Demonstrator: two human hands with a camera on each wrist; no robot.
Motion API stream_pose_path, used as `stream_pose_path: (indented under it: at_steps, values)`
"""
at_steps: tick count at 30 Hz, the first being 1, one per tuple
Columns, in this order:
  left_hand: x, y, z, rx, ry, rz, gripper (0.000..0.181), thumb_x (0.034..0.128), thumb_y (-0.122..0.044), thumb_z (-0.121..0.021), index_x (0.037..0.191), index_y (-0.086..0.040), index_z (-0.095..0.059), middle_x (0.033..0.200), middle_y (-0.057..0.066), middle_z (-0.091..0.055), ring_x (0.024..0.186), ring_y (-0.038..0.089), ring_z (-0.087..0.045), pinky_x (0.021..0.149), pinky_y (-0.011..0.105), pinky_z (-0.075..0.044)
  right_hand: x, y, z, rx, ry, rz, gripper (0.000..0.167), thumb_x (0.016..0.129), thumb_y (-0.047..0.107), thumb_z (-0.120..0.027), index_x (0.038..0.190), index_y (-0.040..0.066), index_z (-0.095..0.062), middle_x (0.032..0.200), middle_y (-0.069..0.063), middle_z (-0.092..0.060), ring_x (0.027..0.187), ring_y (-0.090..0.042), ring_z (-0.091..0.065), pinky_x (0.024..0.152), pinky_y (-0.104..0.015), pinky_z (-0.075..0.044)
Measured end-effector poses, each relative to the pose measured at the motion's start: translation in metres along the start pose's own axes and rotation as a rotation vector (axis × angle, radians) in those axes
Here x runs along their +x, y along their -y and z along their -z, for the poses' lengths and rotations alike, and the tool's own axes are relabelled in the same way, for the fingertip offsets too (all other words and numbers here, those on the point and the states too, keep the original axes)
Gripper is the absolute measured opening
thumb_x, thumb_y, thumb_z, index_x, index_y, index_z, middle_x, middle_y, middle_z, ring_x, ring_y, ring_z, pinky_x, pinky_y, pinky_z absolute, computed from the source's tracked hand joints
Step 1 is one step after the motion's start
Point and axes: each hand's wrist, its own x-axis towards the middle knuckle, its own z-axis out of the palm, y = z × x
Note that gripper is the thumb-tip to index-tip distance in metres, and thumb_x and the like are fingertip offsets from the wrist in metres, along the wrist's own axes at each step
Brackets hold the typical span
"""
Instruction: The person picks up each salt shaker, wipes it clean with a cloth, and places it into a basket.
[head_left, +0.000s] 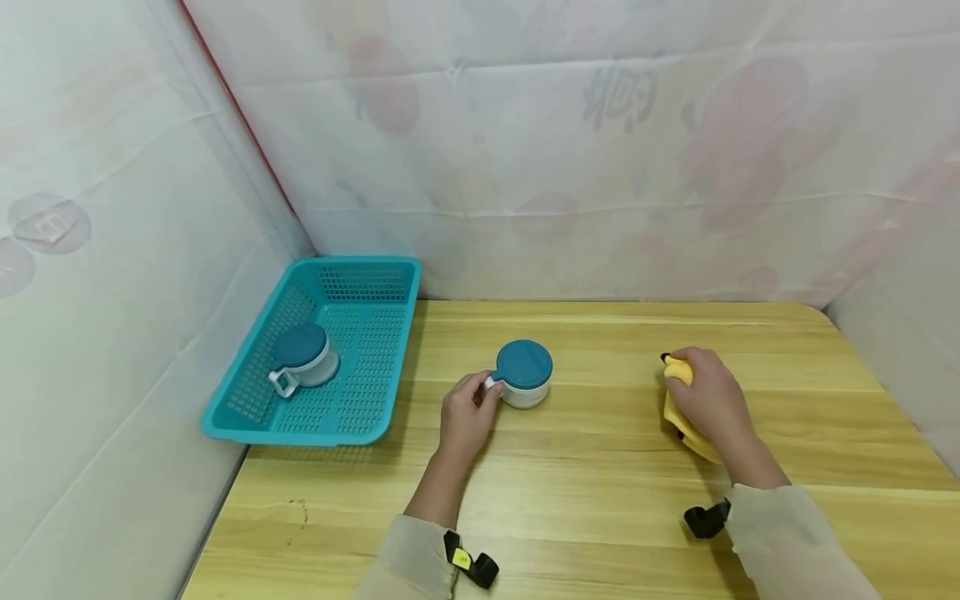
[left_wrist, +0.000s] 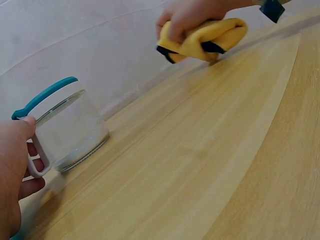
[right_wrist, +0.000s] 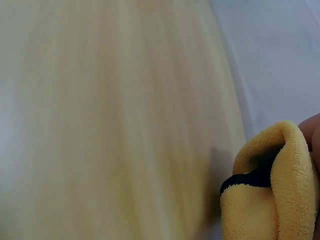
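A clear glass jar (left_wrist: 75, 127) with a teal lid (head_left: 524, 364) and a white handle stands upright on the wooden table. My left hand (head_left: 467, 417) grips that handle, thumb near the lid's tab in the left wrist view. Off to the right, my right hand (head_left: 712, 398) holds a bunched yellow cloth (head_left: 693, 433) with dark edging. In the left wrist view the cloth (left_wrist: 210, 42) appears just over the tabletop; whether it touches the wood I cannot tell. The right wrist view shows the cloth's folds (right_wrist: 290, 185) close up, most of the hand being out of frame.
A teal plastic basket (head_left: 405, 358) stands at the table's left side, near the wall. Inside lies a similar lidded jar (head_left: 318, 367), tilted on its side, with a white handle. Pale printed sheets (head_left: 525, 150) hang behind and beside the wooden table (head_left: 600, 500).
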Motion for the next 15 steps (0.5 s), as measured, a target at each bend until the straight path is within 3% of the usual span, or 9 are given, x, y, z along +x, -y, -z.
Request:
stream_pose_path:
  at_steps: [6, 15]
  values:
    - [0.000, 0.000, 0.000, 0.004, 0.005, 0.004, 0.023, 0.0916, -0.025, -0.071, 0.106, -0.006, -0.072, 0.088, 0.003, -0.068, 0.074, 0.011, -0.058, 0.063, 0.023, -0.053, -0.004, -0.011, -0.008, -0.001, 0.073, -0.027, 0.044, 0.098, 0.021, -0.049, 0.136, -0.001, -0.048, 0.130, -0.028, -0.047, 0.095, -0.036, -0.051, 0.073, -0.046, -0.043]
    - [0.001, 0.002, 0.001, -0.010, 0.018, 0.008, 0.025, 0.0911, -0.025, -0.071, 0.109, -0.007, -0.072, 0.091, 0.003, -0.067, 0.075, 0.010, -0.057, 0.062, 0.021, -0.052, 0.000, -0.014, -0.021, -0.008, 0.104, -0.023, 0.048, 0.094, 0.018, -0.053, 0.137, -0.004, -0.047, 0.128, -0.030, -0.047, 0.096, -0.037, -0.050, 0.074, -0.046, -0.042]
